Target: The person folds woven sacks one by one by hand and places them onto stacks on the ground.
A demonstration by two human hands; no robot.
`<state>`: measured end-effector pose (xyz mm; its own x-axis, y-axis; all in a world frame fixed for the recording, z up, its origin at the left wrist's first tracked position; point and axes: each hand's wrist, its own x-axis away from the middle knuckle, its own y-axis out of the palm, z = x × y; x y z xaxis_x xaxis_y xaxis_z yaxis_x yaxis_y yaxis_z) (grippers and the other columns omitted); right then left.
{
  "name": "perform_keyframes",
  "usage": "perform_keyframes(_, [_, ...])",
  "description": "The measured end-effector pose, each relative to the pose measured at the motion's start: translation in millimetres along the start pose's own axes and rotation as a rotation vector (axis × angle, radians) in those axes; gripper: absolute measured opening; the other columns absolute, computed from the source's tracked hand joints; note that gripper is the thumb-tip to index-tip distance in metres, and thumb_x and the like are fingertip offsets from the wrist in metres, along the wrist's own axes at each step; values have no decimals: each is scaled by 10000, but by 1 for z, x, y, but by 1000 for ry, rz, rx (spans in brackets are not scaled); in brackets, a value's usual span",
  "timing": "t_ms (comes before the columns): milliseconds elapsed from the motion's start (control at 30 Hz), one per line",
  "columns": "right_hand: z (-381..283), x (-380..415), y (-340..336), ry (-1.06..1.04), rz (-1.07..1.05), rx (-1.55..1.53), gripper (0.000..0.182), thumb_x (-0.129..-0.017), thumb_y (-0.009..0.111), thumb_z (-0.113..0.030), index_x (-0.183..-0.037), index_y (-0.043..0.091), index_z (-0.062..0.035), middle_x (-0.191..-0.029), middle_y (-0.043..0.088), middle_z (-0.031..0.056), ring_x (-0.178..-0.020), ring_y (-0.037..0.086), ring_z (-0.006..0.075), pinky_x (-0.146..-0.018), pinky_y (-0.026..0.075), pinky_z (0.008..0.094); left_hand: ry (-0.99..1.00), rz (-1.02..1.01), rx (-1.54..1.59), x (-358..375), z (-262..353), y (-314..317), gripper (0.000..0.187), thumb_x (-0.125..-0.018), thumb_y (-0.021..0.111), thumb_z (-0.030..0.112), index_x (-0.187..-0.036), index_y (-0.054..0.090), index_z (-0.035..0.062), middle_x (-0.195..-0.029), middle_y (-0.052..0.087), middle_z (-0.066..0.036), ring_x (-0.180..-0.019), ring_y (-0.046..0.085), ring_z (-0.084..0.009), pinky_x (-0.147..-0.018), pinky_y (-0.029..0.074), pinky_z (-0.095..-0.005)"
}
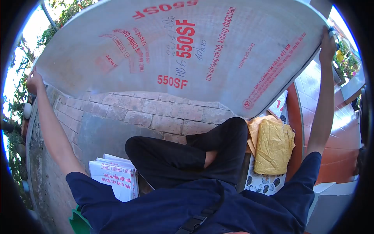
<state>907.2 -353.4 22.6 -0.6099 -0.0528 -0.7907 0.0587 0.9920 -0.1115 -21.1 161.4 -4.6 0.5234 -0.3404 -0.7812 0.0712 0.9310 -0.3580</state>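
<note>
White woven sack [183, 50] stretched overhead, each hand's grip closed on an edge: left hand [34, 82], right hand [328, 45].

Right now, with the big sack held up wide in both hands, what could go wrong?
The white printed sack is gripped only at its far edges by the left hand and right hand, so one edge may slip. It also hides the view ahead. If it drops, it could cover the stack of folded sacks and the yellow bundle.

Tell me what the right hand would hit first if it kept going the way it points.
The right hand grips the edge of the big white sack and points up and outward. Beyond it the way looks free, with only potted plants off to the side; depth is hard to judge.
</note>
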Motion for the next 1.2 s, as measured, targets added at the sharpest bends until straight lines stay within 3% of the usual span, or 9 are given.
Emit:
perform_keyframes(200, [-41, -22, -5, -102, 73, 64, 580, -796, 628, -593, -856, 676, -19, -712, 581, 34, -701, 539, 130, -684, 418, 278, -127, -305, 290, -27, 14, -37, 431, -824, 636, 486, -817, 709, 62, -1025, 687, -88, -897, 665, -185, -765, 488, -312])
perform_keyframes(300, [-63, -15, 1, 2, 34, -288, 576, -849, 618, -514, -1115, 615, -3, -966, 586, 36, -883, 537, 134, -806, 407, 282, -285, -479, 1058, -12, 30, -31, 362, -969, 479, 283, -1193, 489, 0, -1095, 664, -114, -964, 659, -170, -712, 455, -225])
perform_keyframes(400, [-42, -35, 19, 161, -90, -669, 461, -941, 547, -331, -1245, 473, 8, -1107, 566, 71, -1058, 522, 172, -949, 393, 303, -390, -602, 1158, -1, 34, -23, 338, -1020, 308, 210, -1235, 415, -29, -1145, 635, -143, -1007, 647, -209, -790, 490, -216])
perform_keyframes(700, [-41, 4, 62, 403, -74, -1161, 353, -1002, 387, -277, -1232, 449, -16, -1257, 507, 125, -1191, 467, 244, -1059, 341, 390, -524, -285, 1458, 37, 59, -2, 308, -990, 112, 118, -1115, 301, -91, -1078, 572, -344, -997, 619, -403, -874, 562, -386])
perform_keyframes(967, [-45, 77, -40, 190, 70, -1238, 341, -958, 451, -295, -1174, 562, -55, -1200, 588, 116, -1119, 548, 253, -996, 401, 426, -271, -290, 1801, 81, 57, -35, 620, -975, 37, 295, -1295, 276, -178, -1335, 435, -275, -1284, 398, -377, -1094, 349, -438])
perform_keyframes(1000, [-17, 78, -71, 110, -368, -1513, 404, -943, 456, -342, -1212, 547, -55, -1251, 558, 130, -1172, 511, 292, -1026, 356, 484, -248, -314, 1768, 83, 58, -25, 654, -979, 38, 341, -1299, 295, -168, -1338, 433, -276, -1285, 399, -371, -1091, 349, -441])
perform_keyframes(1067, [-84, 137, -77, 129, 319, -950, 513, -892, 487, -436, -1233, 553, -58, -1317, 516, 139, -1249, 445, 351, -1062, 278, 580, -235, -461, 1732, 76, 47, 30, 787, -964, 47, 495, -1302, 333, -155, -1348, 424, -276, -1275, 418, -361, -1078, 356, -449])
perform_keyframes(1167, [14, 198, -163, -326, -257, -1049, 205, -887, 524, -321, -918, 573, -125, -997, 544, 68, -926, 539, 254, -862, 409, 456, -719, -798, 1672, 122, 26, 69, 945, -896, 97, 664, -1313, 320, -154, -1313, 437, -315, -1212, 471, -400, -1065, 364, -455])
perform_keyframes(1200, [-38, 225, -139, -545, -538, -947, 150, -848, 565, -257, -916, 605, -129, -939, 586, 55, -832, 565, 216, -766, 434, 397, -966, -847, 1655, 162, 40, 54, 979, -875, 115, 704, -1320, 321, -144, -1298, 441, -331, -1184, 491, -419, -1061, 367, -455])
